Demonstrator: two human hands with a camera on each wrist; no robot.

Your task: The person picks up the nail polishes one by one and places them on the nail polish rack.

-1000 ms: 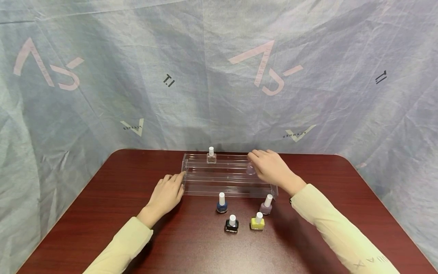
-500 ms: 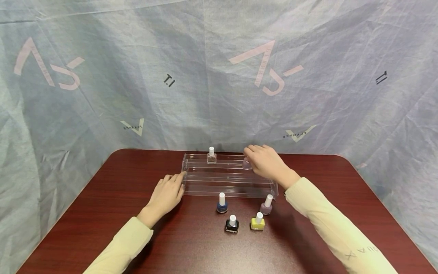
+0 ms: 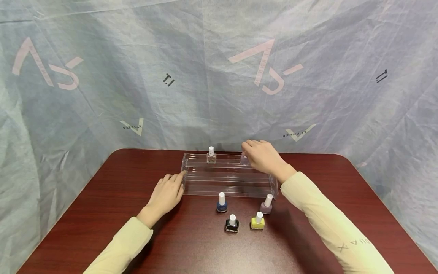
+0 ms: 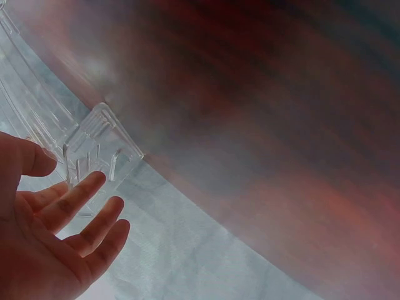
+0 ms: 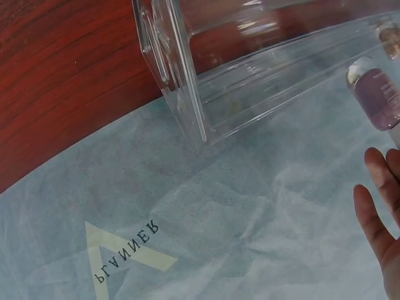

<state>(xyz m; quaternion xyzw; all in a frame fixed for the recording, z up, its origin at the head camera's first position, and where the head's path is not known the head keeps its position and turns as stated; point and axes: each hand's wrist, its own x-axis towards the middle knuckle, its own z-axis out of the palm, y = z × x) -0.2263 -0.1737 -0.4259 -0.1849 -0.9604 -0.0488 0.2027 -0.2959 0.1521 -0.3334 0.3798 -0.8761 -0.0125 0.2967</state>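
My right hand [image 3: 262, 156] pinches a nail polish bottle [image 5: 377, 99] by its white cap, the pale purple glass hanging at the back tier of the clear stepped rack [image 3: 219, 176]. That bottle is partly hidden by the fingers in the head view. On the same tier, further left, stands a brownish clear nail polish [image 3: 211, 157]. My left hand [image 3: 166, 193] touches the rack's left end panel with its fingertips; the fingers are loosely extended in the left wrist view.
In front of the rack stand several white-capped polishes: blue [image 3: 222, 206], black [image 3: 232, 225], yellow [image 3: 257, 223] and mauve [image 3: 265, 207]. The dark red table [image 3: 143, 163] ends at a grey cloth backdrop [image 3: 191, 95] behind the rack.
My right hand has moved back and slightly left, bringing the pale purple polish from the middle of the rack to its back tier. The left hand stays where it was.
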